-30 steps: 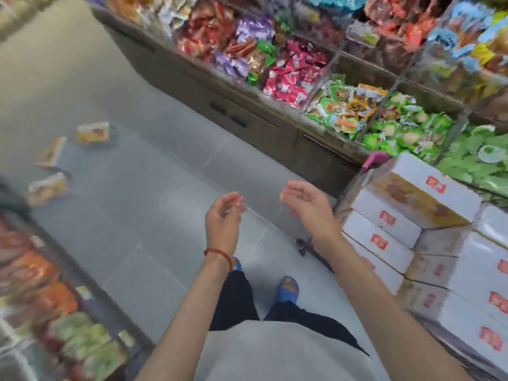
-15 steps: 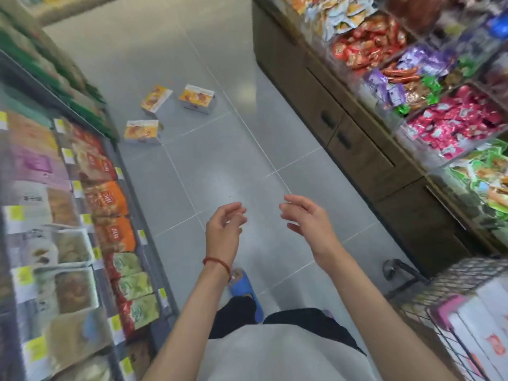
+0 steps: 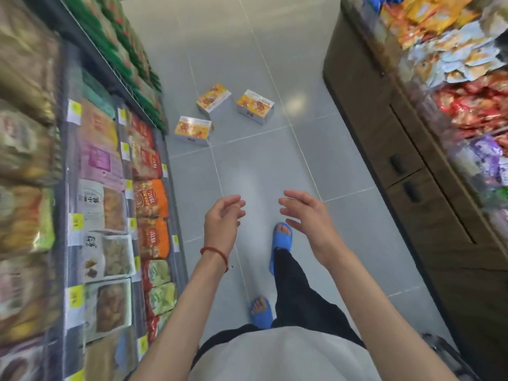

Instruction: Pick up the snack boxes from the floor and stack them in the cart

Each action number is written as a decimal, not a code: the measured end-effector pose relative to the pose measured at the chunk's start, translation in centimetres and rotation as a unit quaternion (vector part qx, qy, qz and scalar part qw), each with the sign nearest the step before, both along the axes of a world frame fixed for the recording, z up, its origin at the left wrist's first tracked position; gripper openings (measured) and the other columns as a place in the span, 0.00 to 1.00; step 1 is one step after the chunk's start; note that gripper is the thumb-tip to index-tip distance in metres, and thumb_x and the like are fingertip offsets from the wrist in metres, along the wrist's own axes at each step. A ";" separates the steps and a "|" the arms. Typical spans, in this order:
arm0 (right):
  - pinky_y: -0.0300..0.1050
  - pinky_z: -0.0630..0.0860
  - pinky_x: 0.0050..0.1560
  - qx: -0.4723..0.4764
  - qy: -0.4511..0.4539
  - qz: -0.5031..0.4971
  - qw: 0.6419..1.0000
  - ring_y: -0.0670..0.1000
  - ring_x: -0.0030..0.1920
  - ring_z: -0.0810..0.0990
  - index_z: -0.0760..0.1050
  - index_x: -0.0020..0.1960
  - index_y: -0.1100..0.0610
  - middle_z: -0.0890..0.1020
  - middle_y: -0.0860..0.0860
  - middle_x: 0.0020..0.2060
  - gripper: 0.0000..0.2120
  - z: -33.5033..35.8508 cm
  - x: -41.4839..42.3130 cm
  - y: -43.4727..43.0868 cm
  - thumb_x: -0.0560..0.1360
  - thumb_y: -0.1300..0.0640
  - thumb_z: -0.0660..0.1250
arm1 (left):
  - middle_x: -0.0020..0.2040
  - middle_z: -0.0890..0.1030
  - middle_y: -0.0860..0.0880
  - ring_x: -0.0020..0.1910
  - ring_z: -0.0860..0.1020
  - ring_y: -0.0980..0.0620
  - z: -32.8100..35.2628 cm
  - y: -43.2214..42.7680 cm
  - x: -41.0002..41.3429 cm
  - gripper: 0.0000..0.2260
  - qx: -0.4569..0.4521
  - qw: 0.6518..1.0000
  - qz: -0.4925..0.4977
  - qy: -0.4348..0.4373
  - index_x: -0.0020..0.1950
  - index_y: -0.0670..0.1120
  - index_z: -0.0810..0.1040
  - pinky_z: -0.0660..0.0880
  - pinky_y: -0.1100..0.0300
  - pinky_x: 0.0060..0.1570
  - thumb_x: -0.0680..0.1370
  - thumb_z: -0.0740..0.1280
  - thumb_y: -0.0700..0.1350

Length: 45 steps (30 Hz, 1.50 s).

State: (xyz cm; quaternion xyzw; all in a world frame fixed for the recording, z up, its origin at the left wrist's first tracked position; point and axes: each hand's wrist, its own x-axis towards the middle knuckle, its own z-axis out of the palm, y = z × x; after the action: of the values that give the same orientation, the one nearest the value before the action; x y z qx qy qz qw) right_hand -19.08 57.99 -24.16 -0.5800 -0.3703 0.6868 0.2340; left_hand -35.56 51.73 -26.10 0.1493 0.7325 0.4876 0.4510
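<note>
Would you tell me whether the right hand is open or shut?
Open: the right hand is loosely spread above the floor and holds nothing.

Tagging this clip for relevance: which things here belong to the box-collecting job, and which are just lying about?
Job: near snack box, far snack box, right snack box, all on the floor; left hand and right hand, both empty.
Lying about: shelf packets, wooden counter, sweets, blue slippers.

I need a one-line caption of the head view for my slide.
Left hand and right hand open and empty; three snack boxes lie on the floor ahead.
</note>
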 end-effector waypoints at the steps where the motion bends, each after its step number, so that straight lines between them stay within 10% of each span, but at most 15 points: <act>1: 0.48 0.79 0.63 -0.004 0.001 0.004 1.000 0.50 0.56 0.84 0.80 0.63 0.52 0.85 0.51 0.58 0.12 -0.3 -1.0 1.7 0.80 0.57 0.70 | 0.54 0.84 0.50 0.49 0.82 0.53 -0.1 1.4 -1.0 0.10 -0.001 1.000 0.006 0.001 0.60 0.46 0.80 0.76 0.61 0.49 0.82 0.63 0.39; 15: 0.49 0.79 0.63 -0.016 -0.020 0.144 0.989 0.51 0.58 0.83 0.78 0.65 0.53 0.84 0.52 0.58 0.14 -0.8 -15.8 25.3 0.80 0.56 0.69 | 0.55 0.84 0.51 0.54 0.83 0.52 0.5 20.3 -13.6 0.07 -0.011 0.990 0.140 -0.008 0.55 0.51 0.80 0.78 0.57 0.55 0.82 0.64 0.41; 20: 0.48 0.79 0.63 -0.025 -0.036 0.176 0.983 0.50 0.58 0.84 0.79 0.64 0.52 0.84 0.51 0.57 0.12 -2.5 -22.9 31.6 0.81 0.55 0.69 | 0.53 0.84 0.51 0.52 0.82 0.52 -1.5 26.6 -20.9 0.08 -0.021 0.984 0.174 -0.030 0.57 0.47 0.80 0.78 0.67 0.39 0.82 0.63 0.39; 26: 0.48 0.79 0.62 -0.040 -0.051 0.136 0.989 0.50 0.58 0.83 0.77 0.65 0.51 0.84 0.50 0.58 0.13 -3.8 -32.4 38.5 0.81 0.55 0.68 | 0.52 0.84 0.52 0.50 0.82 0.53 -3.4 33.3 -31.2 0.08 -0.049 0.987 0.146 -0.038 0.54 0.50 0.80 0.77 0.58 0.53 0.81 0.65 0.39; 45: 0.44 0.78 0.54 -0.102 -0.097 0.107 0.984 0.51 0.53 0.83 0.79 0.65 0.56 0.84 0.54 0.56 0.13 -10.4 -50.5 58.5 0.81 0.59 0.67 | 0.54 0.83 0.49 0.52 0.82 0.51 -9.9 52.4 -49.6 0.06 -0.154 0.973 0.146 -0.087 0.52 0.52 0.79 0.76 0.60 0.47 0.81 0.67 0.40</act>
State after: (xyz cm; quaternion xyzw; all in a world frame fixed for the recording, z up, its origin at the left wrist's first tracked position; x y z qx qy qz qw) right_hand -69.58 116.53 -34.53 -0.6214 -0.3794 0.6828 0.0618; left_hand -85.13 104.09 -35.96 -0.0739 0.7705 0.4406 0.4547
